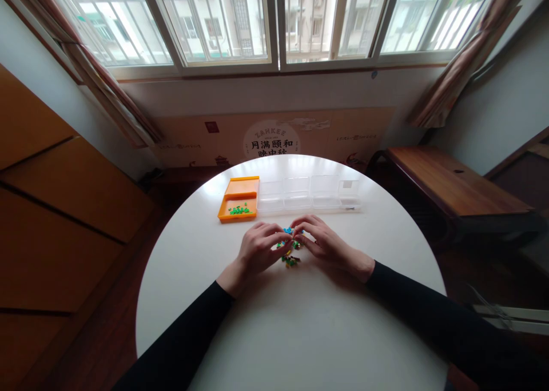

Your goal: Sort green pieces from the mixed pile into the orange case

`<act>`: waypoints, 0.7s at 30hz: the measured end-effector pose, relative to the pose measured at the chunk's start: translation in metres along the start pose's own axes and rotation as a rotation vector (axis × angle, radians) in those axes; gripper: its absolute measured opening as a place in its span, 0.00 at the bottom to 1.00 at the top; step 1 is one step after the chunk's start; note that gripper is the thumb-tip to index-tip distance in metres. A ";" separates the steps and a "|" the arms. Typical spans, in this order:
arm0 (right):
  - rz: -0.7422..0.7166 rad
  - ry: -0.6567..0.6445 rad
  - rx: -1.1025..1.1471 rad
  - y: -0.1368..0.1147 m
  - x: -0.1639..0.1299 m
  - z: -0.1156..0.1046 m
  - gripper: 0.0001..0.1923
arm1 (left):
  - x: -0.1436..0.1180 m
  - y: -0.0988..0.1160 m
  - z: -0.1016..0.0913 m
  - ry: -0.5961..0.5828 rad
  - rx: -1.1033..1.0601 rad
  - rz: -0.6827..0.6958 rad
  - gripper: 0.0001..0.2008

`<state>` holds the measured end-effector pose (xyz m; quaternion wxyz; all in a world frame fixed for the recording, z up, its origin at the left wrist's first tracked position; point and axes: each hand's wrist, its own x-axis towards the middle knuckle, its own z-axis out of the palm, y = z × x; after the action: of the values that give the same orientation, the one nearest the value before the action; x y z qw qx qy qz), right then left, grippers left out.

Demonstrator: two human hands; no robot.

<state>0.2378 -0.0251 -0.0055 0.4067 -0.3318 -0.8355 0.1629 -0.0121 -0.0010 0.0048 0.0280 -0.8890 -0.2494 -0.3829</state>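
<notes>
Beads (290, 259), tiny and mixed-coloured, lie between both hands; left hand (261, 248) and right hand (326, 243) pinch narrowly at them. Pinch one colour at a time, lifting clear of the pile.

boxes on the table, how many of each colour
orange box: 1
clear boxes: 4, though the glare blurs their edges
total: 5

wall panel (274, 136) | round emblem: "ZANKEE", probably | below: 月满颐和 映中秋
</notes>
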 end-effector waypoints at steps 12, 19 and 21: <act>-0.070 0.025 -0.100 0.008 -0.002 0.002 0.02 | -0.003 -0.003 0.002 -0.014 -0.173 -0.135 0.06; -0.078 0.047 -0.099 0.007 -0.001 0.000 0.03 | -0.002 -0.003 0.001 0.015 -0.143 -0.101 0.04; -0.081 0.044 -0.100 0.007 -0.001 0.001 0.03 | -0.002 -0.004 0.000 0.019 -0.144 -0.088 0.03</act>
<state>0.2407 -0.0203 -0.0105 0.4142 -0.3213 -0.8460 0.0971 -0.0147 0.0014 0.0026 -0.0504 -0.8731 -0.2599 -0.4093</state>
